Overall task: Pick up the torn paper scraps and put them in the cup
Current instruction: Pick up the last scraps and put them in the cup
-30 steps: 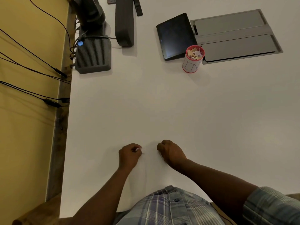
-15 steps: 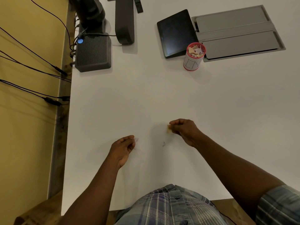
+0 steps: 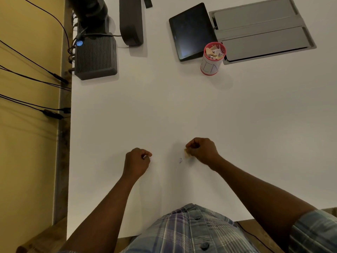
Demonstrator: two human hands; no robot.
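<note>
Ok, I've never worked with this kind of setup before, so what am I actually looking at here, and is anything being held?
There is no machine: a person is working with bare hands, and the single picture comes from a camera worn on their head, looking down. The white table fills the view. The right hand pinches a tan paper scrap in its fingers. The left hand is curled round something small and white, probably another scrap. One tiny scrap lies on the table between the hands. Farther off stands the red-rimmed cup, already holding scraps, beside a dark tablet and a grey flap panel. At far left sit a dark ribbed box and cables.
</note>
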